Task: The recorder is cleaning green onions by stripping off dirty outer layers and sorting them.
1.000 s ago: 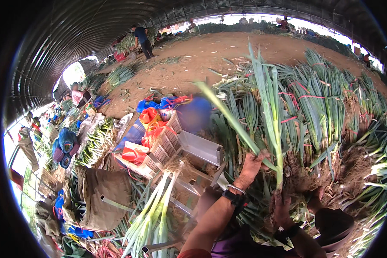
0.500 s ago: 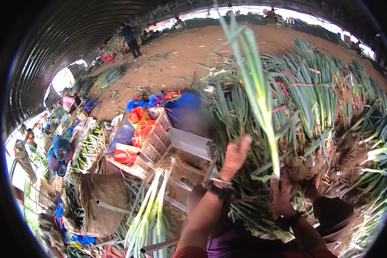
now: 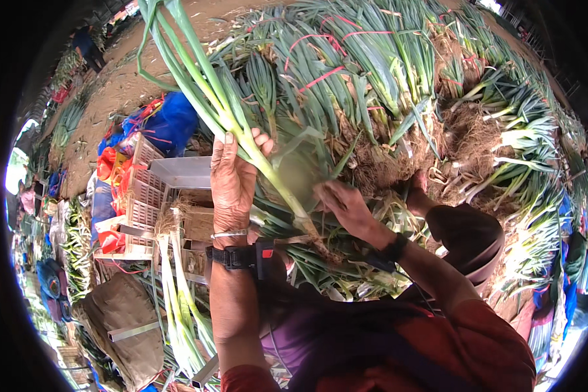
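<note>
A long leek [image 3: 225,117] slants across the middle, its green leaves at the upper left and its root end low, near my knees. My left hand [image 3: 235,173] is closed round its stem, thumb on top. Right of the stem, my right hand [image 3: 347,206] has its fingers pinched together at the edge of a pale green leek leaf [image 3: 297,166], which is smeared by motion. Exactly where this leaf joins the stem cannot be made out. Loose leaves and trimmings [image 3: 379,274] lie below the hands.
Bundled leeks [image 3: 379,59] with red ties stand ahead, and more leeks [image 3: 522,189] lie at right. Left are a plastic crate [image 3: 140,215] with red bags, a metal frame [image 3: 183,173], a few trimmed leeks [image 3: 176,294] and a brown sack [image 3: 121,320]. A person [image 3: 88,49] stands far left.
The view has swung right. The leek has tilted from nearly upright, and my left hand has taken hold of its stem. My right hand has left its lower end and moved beside the stem.
</note>
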Tool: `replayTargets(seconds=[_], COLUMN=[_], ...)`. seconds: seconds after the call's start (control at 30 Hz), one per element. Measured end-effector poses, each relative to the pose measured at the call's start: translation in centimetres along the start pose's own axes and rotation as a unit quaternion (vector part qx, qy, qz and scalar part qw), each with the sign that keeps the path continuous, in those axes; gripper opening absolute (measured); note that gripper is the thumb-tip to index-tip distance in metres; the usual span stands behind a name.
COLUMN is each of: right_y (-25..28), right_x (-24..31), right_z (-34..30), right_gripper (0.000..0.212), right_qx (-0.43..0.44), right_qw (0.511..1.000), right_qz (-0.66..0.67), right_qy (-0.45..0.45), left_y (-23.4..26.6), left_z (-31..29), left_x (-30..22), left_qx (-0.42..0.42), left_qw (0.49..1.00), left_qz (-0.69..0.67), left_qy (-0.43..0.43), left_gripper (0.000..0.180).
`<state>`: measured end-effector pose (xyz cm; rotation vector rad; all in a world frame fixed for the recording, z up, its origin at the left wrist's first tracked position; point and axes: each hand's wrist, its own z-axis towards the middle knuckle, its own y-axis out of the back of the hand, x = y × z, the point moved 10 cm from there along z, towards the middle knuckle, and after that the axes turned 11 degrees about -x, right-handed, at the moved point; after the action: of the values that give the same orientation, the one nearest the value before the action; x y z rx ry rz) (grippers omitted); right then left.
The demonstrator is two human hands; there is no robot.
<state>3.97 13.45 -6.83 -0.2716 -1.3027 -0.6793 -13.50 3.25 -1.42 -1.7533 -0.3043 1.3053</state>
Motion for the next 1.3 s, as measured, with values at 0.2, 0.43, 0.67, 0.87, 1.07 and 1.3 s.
replayTargets(seconds=[0.2, 0.43, 0.67, 0.87, 1.07, 1.3], right_y=[-2.8, -2.7, -2.6, -4.3, -5.5, 1.5], right_x=[3.2, -0.3, -2.3, -6.4, -14.3, -16.0], right_z=[5.2, 6.3, 4.3, 2.2, -8.3, -12.6], right_gripper=[0.020, 0.014, 0.006, 0.012, 0.018, 0.017], right_qx=[-0.001, 0.030, 0.072, 0.064, 0.211, 0.341], right_qw=[0.995, 0.996, 0.899, 0.977, 0.927, 0.800], right_qz=[0.095, 0.064, 0.353, 0.106, -0.308, -0.494], right_qy=[0.016, -0.047, -0.248, -0.172, -0.042, -0.013], left_y=[-1.9, -3.1, -4.1, -5.0, -5.9, -1.8], left_z=[-0.7, -0.7, -1.1, -1.8, -1.9, 0.0], left_x=[1.4, 3.5, 4.3, 6.4, 4.9, 1.4], left_qx=[0.007, 0.019, 0.033, 0.053, 0.137, 0.009], left_qw=[1.000, 0.999, 0.998, 0.992, 0.983, 0.999], left_qz=[0.012, 0.036, 0.052, 0.007, -0.023, -0.036], left_qy=[-0.004, 0.014, 0.025, 0.112, 0.118, 0.018], left_gripper=[0.029, 0.029, 0.031, 0.043, 0.054, 0.051])
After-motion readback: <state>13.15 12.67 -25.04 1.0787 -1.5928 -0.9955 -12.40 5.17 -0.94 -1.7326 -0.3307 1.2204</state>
